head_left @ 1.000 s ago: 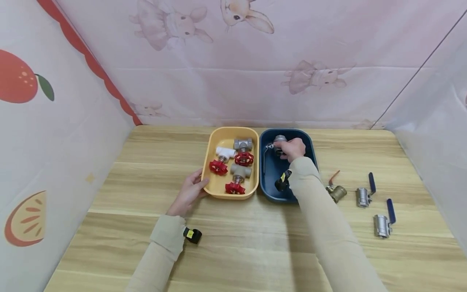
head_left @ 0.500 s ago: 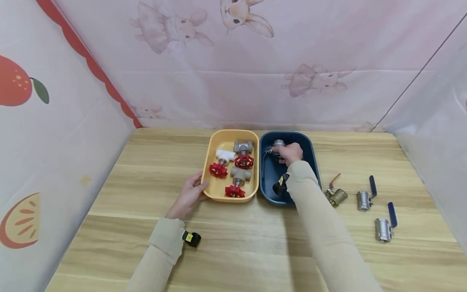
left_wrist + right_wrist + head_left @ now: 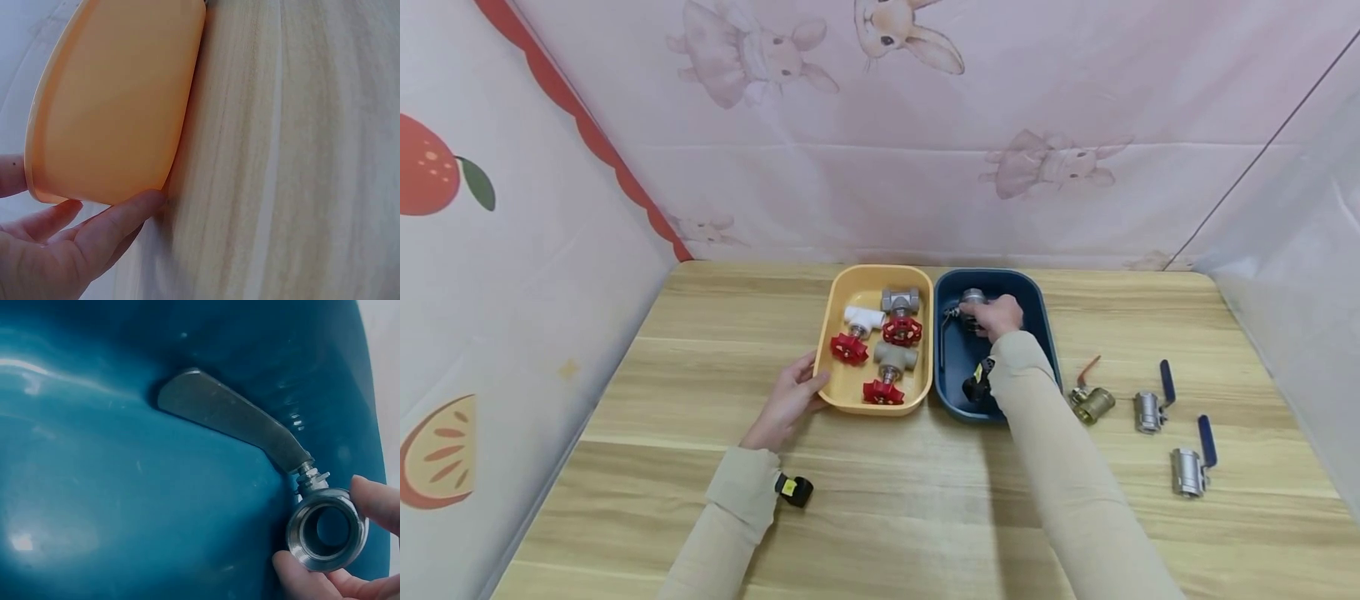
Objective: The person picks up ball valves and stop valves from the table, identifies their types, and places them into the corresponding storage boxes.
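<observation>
Our right hand (image 3: 996,317) pinches the metal valve (image 3: 973,297) at eleven o'clock in the blue tray (image 3: 958,354); our left hand (image 3: 788,398) grips the yellow tray (image 3: 847,383) at eight. We're apparently placing it; release seems called for.

My valve (image 3: 309,539): shiny metal, lever (image 3: 228,415) duller. Blue bin (image 3: 125,494): glossy plastic. Yellow bin (image 3: 119,106): smooth plastic. Table (image 3: 895,508): wood-grained. My 2 sleeves (image 3: 1086,492): matt cloth.

Both our arms (image 3: 1078,479) extended forward, well apart.
Our right hand (image 3: 997,316) pinches between thumb and fingers; our left hand (image 3: 786,400) (the nearer one) grips, thumb set apart from its fingers.
</observation>
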Tool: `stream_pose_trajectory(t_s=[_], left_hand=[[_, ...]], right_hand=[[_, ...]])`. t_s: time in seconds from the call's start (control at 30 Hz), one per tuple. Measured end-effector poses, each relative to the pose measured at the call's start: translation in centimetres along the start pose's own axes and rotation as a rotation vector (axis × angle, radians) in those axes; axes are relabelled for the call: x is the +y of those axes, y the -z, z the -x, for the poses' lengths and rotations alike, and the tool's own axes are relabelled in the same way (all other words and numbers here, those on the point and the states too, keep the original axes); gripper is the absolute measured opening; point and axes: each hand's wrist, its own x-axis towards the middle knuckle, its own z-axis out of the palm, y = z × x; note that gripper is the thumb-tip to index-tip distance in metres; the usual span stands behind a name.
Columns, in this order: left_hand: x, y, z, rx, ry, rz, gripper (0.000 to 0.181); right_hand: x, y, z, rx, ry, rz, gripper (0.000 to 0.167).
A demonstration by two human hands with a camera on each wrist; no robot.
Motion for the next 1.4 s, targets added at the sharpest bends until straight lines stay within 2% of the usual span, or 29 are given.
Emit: stream_pose_trajectory(t_s=[0.1,0.4,0.83,1.17,1.27,1.4], left_hand=[[0.0,0.0,0.0,-0.003,-0.007,0.002,0.054],[0.0,-0.2,-0.1,0.004,0.004,0.015,0.054],[0.2,-0.3,0.0,0.006,0.004,0.006,0.054],[0.1,0.0,0.1,0.011,0.017,0.006,0.055],[-0.4,0.2,-0.4,0.025,0.025,-0.014,0.055],[-1.8,0.9,-1.9,0.025,0.033,-0.013,0.056]], right_hand=[[0.0,0.1,0.0,0.004,-0.008,0.022,0.056],[0.1,0.9,0.2,-0.037,-0.044,-0.02,0.061],[-0.8,1.6,1.5,-0.052,-0.038,0.013,0.047],[-1.3,2.3,2.7,-0.082,0.029,0.026,0.057],[-1.6,2.9,3.1,-0.109,0.054,0.017,0.059],[-1.9,3.7,3.7,-0.14,0.103,0.01,0.06]])
